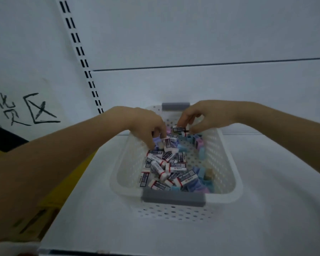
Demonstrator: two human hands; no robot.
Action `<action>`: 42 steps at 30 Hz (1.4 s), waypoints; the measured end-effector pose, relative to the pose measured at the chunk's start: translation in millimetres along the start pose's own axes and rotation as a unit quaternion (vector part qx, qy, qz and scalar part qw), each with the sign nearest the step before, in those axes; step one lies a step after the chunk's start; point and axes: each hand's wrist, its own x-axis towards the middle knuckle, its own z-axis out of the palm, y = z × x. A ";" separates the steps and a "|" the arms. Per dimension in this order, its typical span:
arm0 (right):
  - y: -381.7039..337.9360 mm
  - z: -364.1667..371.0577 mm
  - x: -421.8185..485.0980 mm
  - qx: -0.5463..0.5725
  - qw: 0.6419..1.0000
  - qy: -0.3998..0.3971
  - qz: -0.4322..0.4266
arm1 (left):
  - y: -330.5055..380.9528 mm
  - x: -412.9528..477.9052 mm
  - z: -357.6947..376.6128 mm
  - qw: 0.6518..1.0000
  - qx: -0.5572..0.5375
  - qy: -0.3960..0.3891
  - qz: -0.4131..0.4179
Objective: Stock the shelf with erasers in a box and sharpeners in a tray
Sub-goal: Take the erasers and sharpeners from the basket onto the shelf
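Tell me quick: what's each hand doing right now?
Left hand: fingers down among the erasers; grip cannot be told.
Right hand: pinching an eraser.

white shelf board (266, 200), white back panel (192, 34), black-slotted upright (78, 45), handwritten sign (26, 109) at left, dim light

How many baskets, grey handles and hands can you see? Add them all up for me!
White perforated plastic basket: 1
Grey handles on the basket's rim: 2, the near handle and the far handle
Hands: 2, the left hand and the right hand, which pinches a white paper-sleeved eraser
Total: 5
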 end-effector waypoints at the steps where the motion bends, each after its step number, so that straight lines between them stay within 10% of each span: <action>1: -0.8 -0.6 0.2 -0.004 1.000 -0.003 0.003 | -1.3 -1.5 1.2 1.000 -0.010 0.014 0.008; 21: -1.1 -0.4 7.3 -0.018 0.999 -0.037 0.010 | 8.8 15.8 11.0 0.996 0.061 0.017 0.056; 42: -19.1 10.4 32.9 -0.253 0.951 -0.179 0.018 | -24.9 5.3 3.1 0.953 -0.141 0.267 0.020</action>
